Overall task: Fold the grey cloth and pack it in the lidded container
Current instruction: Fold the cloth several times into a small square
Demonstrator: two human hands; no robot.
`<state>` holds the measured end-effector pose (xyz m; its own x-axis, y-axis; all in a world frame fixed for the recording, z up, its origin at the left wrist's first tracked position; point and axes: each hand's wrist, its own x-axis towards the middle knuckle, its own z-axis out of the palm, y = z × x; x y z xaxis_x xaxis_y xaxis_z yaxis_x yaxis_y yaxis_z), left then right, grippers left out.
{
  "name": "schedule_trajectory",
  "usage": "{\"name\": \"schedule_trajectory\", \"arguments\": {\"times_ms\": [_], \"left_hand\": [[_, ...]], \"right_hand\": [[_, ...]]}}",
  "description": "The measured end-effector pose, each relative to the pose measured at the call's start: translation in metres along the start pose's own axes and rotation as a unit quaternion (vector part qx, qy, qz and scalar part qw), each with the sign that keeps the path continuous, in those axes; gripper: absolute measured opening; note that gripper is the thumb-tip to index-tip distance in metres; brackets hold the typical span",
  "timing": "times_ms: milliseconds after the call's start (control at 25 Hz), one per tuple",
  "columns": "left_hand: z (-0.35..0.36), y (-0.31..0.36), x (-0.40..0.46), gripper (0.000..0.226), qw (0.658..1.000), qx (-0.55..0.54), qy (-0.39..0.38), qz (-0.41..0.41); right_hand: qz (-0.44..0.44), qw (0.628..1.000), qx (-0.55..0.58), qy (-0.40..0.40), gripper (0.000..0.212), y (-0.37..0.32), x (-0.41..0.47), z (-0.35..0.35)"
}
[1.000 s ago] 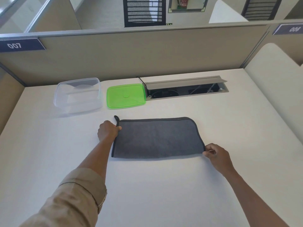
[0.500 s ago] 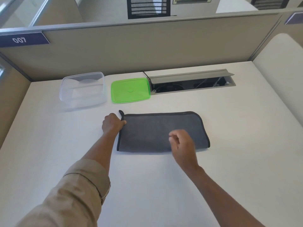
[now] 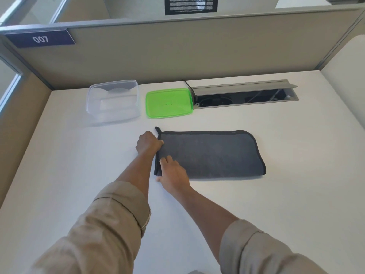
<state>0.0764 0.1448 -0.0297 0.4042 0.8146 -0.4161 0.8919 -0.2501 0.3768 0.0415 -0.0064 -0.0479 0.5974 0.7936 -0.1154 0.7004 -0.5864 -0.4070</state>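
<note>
The grey cloth (image 3: 213, 154), edged in black and folded into a long rectangle, lies flat in the middle of the white desk. My left hand (image 3: 148, 144) pinches its far left corner, beside a small black loop. My right hand (image 3: 172, 174) grips the near left corner, thumb under the edge and fingers on top. The clear plastic container (image 3: 113, 101) stands open at the back left. Its green lid (image 3: 168, 102) lies flat right beside it.
An open cable hatch (image 3: 245, 94) with a raised metal flap is sunk into the desk (image 3: 276, 204) behind the cloth. Beige partition walls (image 3: 177, 54) close off the back and both sides of the desk.
My right hand let go of the cloth's near right corner and crossed over to its near left corner. My left hand stayed on the far left corner.
</note>
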Motion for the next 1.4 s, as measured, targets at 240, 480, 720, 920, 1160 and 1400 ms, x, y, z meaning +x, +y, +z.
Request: {"name": "schedule_trajectory", "arguments": {"times_ms": [240, 480, 720, 920, 1160, 1400], "left_hand": [[0.003, -0.004, -0.001, 0.036, 1.0, 0.02, -0.007, 0.02], [0.004, -0.008, -0.001, 0.02, 0.999, 0.015, -0.006, 0.046], [-0.007, -0.008, -0.005, 0.019, 0.996, -0.088, -0.021, 0.02], [-0.019, 0.015, -0.026, 0.042, 0.98, -0.179, 0.048, 0.065], [-0.016, 0.066, -0.059, 0.041, 0.968, -0.193, 0.084, 0.139], [0.018, 0.122, -0.105, 0.038, 0.96, -0.201, 0.063, 0.185]], "right_hand": [[-0.009, 0.998, -0.06, 0.022, 0.027, -0.01, 0.003, 0.004], [0.019, 0.999, -0.015, 0.036, 0.02, -0.012, 0.004, -0.008], [0.056, 0.997, 0.044, 0.042, 0.014, -0.014, -0.007, -0.019], [0.099, 0.982, 0.138, 0.079, 0.008, -0.011, -0.016, -0.041], [0.182, 0.918, 0.329, 0.127, 0.014, 0.011, -0.039, -0.074], [0.228, 0.87, 0.398, 0.182, 0.021, 0.053, -0.064, -0.104]]}}
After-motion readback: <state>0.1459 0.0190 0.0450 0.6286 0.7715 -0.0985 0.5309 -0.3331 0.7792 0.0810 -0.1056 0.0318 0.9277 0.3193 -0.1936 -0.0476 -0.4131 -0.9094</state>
